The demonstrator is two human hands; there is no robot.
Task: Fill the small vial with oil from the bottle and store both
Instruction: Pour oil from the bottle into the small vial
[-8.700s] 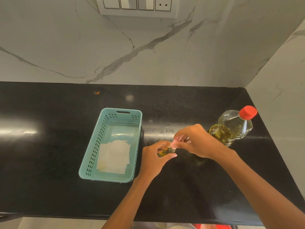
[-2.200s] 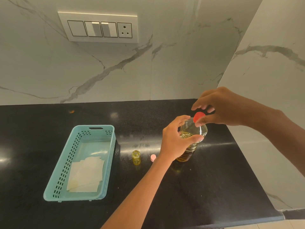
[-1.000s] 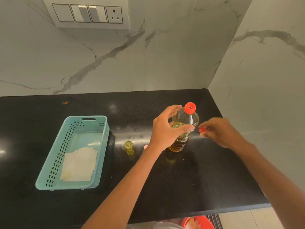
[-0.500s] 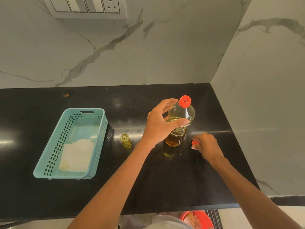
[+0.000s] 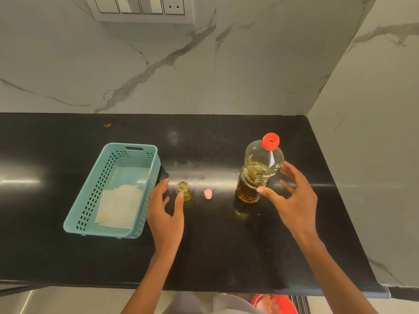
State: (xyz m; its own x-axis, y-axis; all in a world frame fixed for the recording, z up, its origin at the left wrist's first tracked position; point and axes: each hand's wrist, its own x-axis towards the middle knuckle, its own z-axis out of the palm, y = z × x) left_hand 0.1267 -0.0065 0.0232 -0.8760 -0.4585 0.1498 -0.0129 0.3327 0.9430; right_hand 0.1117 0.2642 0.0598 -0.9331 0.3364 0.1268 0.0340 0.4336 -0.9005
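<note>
The oil bottle (image 5: 258,173) stands upright on the black counter, its red neck ring open with the cap off. My right hand (image 5: 292,198) is spread around the bottle's right side, fingers straight, thumb near its base; a bit of the red cap (image 5: 281,197) shows under that hand. The small glass vial (image 5: 184,193) stands open to the left. Its pink stopper (image 5: 208,193) lies just to its right. My left hand (image 5: 165,211) is open, with fingers either side of the vial and the thumb tip at its glass.
A teal perforated basket (image 5: 90,196) with white paper in its bottom sits left of the vial. The marble wall closes in at the back and on the right. The counter's front edge (image 5: 204,287) runs below my forearms. A red bucket shows beneath it.
My left hand let go of the bottle and moved left to the vial. My right hand left the red cap on the counter and rose beside the bottle.
</note>
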